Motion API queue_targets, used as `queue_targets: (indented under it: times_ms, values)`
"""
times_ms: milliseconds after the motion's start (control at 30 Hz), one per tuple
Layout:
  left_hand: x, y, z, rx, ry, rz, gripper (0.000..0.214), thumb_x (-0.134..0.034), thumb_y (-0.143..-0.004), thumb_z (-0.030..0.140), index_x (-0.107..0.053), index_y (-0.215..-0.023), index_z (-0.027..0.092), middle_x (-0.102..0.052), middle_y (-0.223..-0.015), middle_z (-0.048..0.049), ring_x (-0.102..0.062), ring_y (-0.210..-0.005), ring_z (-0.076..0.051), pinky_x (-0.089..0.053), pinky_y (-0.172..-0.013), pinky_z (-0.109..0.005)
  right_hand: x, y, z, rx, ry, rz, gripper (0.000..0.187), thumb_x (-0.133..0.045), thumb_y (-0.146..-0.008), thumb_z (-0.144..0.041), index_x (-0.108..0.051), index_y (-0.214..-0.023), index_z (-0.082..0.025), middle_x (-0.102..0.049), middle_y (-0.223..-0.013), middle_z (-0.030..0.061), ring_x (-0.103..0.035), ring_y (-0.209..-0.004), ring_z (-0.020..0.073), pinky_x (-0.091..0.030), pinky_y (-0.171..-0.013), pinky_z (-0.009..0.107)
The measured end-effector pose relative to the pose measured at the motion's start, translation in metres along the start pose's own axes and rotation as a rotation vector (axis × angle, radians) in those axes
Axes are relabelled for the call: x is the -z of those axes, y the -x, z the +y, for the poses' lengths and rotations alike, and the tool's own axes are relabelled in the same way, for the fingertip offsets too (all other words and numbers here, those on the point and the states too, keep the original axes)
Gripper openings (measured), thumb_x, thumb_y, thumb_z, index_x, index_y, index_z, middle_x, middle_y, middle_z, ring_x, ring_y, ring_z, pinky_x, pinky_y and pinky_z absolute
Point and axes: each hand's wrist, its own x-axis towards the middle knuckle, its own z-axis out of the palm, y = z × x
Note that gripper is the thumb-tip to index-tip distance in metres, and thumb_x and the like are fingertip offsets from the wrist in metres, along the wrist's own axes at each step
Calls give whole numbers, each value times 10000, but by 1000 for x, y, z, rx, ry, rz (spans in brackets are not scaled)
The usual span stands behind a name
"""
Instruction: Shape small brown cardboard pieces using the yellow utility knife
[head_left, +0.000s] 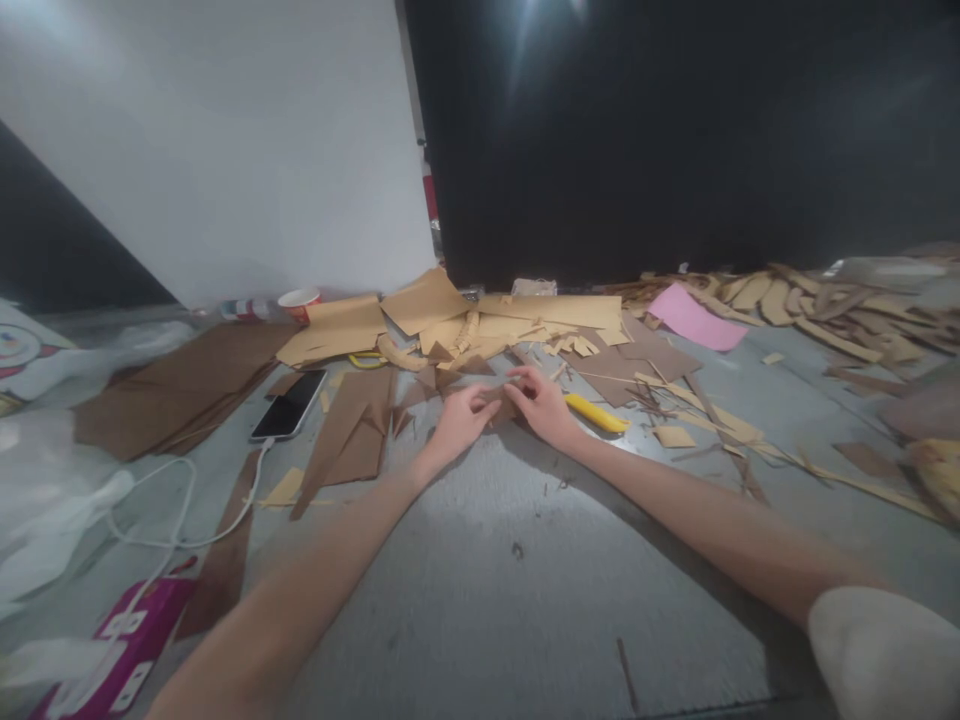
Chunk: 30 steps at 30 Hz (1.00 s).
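Note:
My left hand [462, 418] and my right hand [543, 406] are close together over the middle of the grey table. Their fingers are closed on a small piece of brown cardboard [505, 404] between them. Most of that piece is hidden by the fingers. Just right of my right hand lies a yellow-handled tool [598, 413], perhaps a cutter; its far end is behind the hand. Small brown offcuts [442, 380] lie beyond my left hand, and larger brown cardboard pieces [360, 440] are to its left.
A phone [291, 405] with a white cable [182, 500] leads to a magenta power strip [142, 630]. Tan sheets [337, 325] and a paper cup [298, 302] stand at the back. Curved strips [817, 310] and a pink sheet [696, 318] lie right. Dark brown sheets [187, 380] are left.

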Motion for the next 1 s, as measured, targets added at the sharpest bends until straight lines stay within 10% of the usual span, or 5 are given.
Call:
queue_targets:
  times_ms: [300,500,1000]
  values:
    - [9,-10,-11,67,111,134,453,-782,-842,526,-733,-1097,155,-749,-807,-57,-629,-595,-160,-483,-583,-280,2,-1,7,-10,-146,-228,285,-494,-1003,-336,-746,-974,-207,-671,-740,17,-624,-692,177,-499,-670,289]
    - [12,-13,-15,78,154,156,413,-809,-819,481,-749,-1067,156,-747,-788,-45,-621,-591,-153,-463,-566,-267,5,-2,-4,23,-211,-347,320,-603,-896,-233,-747,-1180,-201,-779,-1021,61,-712,-877,184,-564,-816,316]
    - [9,-9,-2,83,135,51,350,-761,-856,504,-704,-949,171,-666,-639,-18,-598,-569,-165,-450,-582,-286,4,-3,-11,-42,-173,-231,237,-708,-934,-424,-802,-933,-207,-798,-902,45,-690,-801,190,-535,-753,307]
